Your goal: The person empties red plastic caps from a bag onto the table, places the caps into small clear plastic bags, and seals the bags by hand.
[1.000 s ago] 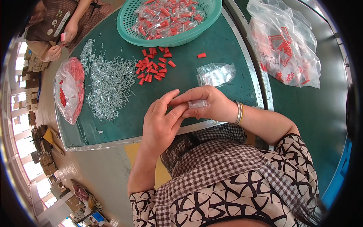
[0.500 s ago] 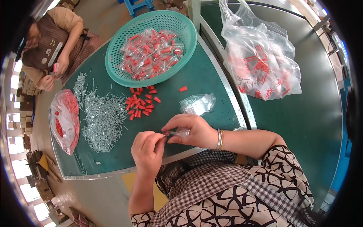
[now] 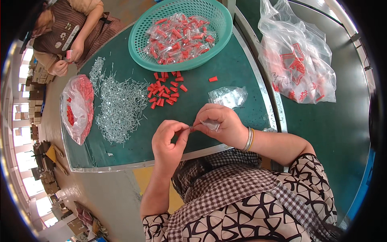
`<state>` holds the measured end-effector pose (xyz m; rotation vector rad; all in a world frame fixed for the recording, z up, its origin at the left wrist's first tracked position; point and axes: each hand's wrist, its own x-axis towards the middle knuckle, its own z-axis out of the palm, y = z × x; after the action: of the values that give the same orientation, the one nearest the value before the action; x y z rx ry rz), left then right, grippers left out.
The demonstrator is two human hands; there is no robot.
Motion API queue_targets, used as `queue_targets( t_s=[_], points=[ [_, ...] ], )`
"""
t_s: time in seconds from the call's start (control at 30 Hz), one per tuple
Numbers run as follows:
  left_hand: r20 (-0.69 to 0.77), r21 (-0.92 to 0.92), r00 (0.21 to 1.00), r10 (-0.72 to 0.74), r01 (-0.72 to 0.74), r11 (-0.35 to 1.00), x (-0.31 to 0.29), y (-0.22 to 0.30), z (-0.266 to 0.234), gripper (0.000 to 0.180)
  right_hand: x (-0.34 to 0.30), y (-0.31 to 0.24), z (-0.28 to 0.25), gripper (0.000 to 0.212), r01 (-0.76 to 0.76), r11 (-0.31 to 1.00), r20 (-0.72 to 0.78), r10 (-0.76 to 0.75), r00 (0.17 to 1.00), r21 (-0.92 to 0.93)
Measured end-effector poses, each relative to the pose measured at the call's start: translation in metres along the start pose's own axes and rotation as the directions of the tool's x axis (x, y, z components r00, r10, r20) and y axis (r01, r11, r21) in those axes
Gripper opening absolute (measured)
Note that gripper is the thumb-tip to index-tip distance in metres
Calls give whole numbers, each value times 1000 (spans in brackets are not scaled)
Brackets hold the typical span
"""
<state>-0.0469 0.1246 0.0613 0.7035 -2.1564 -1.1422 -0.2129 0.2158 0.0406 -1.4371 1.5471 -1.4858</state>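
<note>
Above the table's near edge my two hands meet fingertip to fingertip. A small clear plastic bag (image 3: 212, 125) sits in my right hand (image 3: 225, 126), its loose part under the curled fingers. With thumb and index finger my left hand (image 3: 170, 140) pinches the bag's other end; what lies inside is mostly hidden. Beyond my hands is a pile of red plastic plugs (image 3: 164, 89), with one red plug (image 3: 213, 79) apart. Left of it spreads a heap of silver screws (image 3: 121, 108). Several flat clear bags (image 3: 228, 97) lie beyond my right hand.
A green perforated basket (image 3: 139, 54) of filled bags stands at the far side. An open bag of red plugs (image 3: 76, 121) lies at the left edge. On the right surface rests a large clear bag (image 3: 300, 66). A co-worker (image 3: 66, 30) sits far left.
The view has shifted, so the table's things appear farther right and higher. My hands stay together at the small bag; my left fingertips now meet the right ones more closely.
</note>
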Motion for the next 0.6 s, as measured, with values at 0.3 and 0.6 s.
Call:
queue_targets(
  t_s=[0.3, 0.6],
  points=[
    [31, -64, 999, -17, 19, 998, -1, -3, 3, 14, -3, -1, 0, 13, 5, 1000, 13, -5, 1000, -22],
    [65, -139, 991, -114, 123, 983, 0, -6, 0, 13, 0, -3, 0, 15, -71, 997, 29, 71, 997, -10]
  ],
)
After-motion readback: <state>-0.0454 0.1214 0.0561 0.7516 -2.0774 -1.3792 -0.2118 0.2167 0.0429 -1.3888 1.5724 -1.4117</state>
